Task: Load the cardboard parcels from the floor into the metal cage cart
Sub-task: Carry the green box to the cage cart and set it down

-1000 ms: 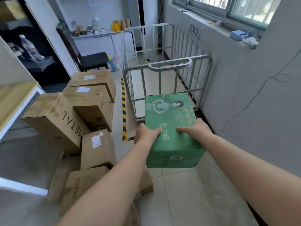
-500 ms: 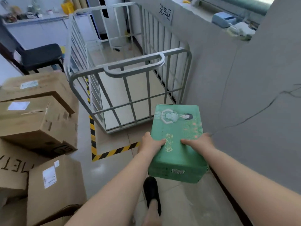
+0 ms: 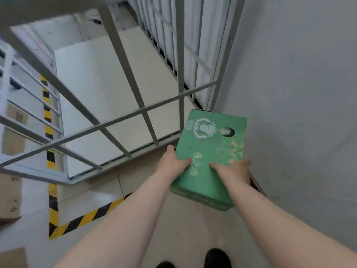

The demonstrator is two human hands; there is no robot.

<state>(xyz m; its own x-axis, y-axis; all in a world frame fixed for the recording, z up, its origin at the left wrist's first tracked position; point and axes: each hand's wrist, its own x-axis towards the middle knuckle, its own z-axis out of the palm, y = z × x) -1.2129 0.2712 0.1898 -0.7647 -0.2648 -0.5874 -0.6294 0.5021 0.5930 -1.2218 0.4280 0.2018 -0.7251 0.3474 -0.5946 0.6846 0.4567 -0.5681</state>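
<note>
I held the green parcel (image 3: 210,157) with both hands, out in front of me and clear of the floor. My left hand (image 3: 172,163) clamped its left edge, thumb curled over the printed top face and the other fingers hidden beneath. My right hand (image 3: 232,171) gripped the opposite side the same way, thumb lying across the top near the white lettering, remaining fingers out of sight under the box. The parcel tilted a little, its far end higher and pointing toward the corner where the metal cage cart (image 3: 123,120) met the grey wall (image 3: 299,93).

The box was still outside the cart, just beside the near railing, its far corner close to the cart's right-hand post. Through the bars I could see the cart's pale floor panel (image 3: 108,89), with nothing visible lying on it. The cart stood inside a yellow-and-black striped tape line (image 3: 87,217) on the tiled floor (image 3: 183,229), which ran along the cart's left side and turned across in front of me.

At the left edge, brown cardboard boxes (image 3: 9,196) sat beside the cart, only partly in view. The toes of my 2 dark shoes (image 3: 217,258) showed at the bottom, below my forearms.
</note>
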